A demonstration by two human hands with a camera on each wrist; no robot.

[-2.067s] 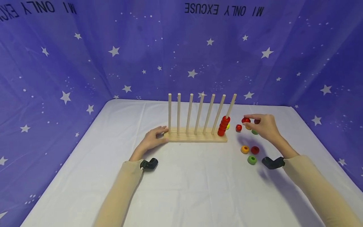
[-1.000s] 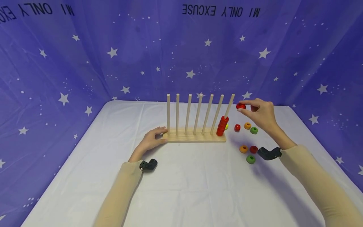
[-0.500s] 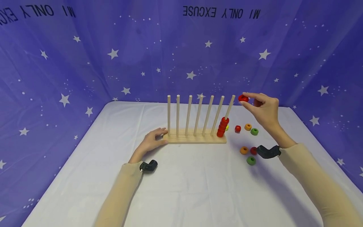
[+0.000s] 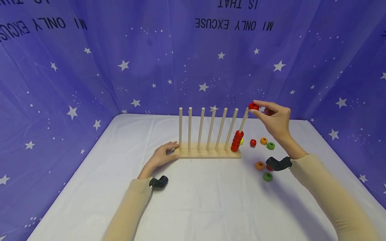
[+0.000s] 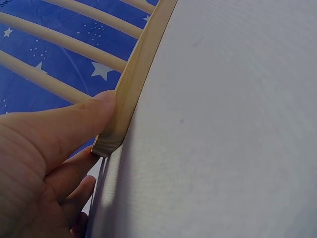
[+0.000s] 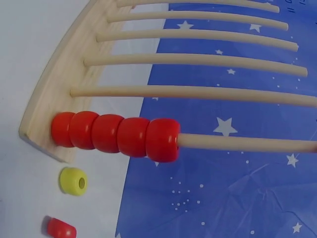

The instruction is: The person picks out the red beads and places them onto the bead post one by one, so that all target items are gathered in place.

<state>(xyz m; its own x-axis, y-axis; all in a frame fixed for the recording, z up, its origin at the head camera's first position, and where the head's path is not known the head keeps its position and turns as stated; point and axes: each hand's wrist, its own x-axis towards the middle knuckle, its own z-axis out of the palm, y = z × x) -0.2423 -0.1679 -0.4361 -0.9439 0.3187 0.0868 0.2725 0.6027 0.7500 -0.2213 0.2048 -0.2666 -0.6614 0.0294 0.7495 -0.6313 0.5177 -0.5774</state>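
My left hand (image 4: 161, 155) grips the left end of a wooden bead rack, its thumb on the base (image 5: 130, 94) and its fingers behind. Upright pegs stand in a row along that base. Between thumb and fingertips, my right hand (image 4: 276, 121) pinches a red bead (image 4: 253, 106) close to the tip of the rightmost peg (image 4: 244, 119). Whether the bead touches the tip cannot be told. Several red beads (image 6: 106, 133) are stacked at the foot of that peg. The right wrist view leaves out the pinched bead and almost all of the hand.
Right of the rack lie loose beads: a yellow one (image 6: 73, 181), a red one (image 4: 253, 143), orange ones (image 4: 263, 141) and green ones (image 4: 267, 176). Another red bead is partly covered by the right wrist camera (image 4: 278, 164). A starry blue curtain (image 4: 169, 67) surrounds the white table (image 4: 196, 201).
My right hand has lifted the red bead from the loose ones, raised it, and brought it left to the rightmost peg's tip. The left hand has stayed on the rack.
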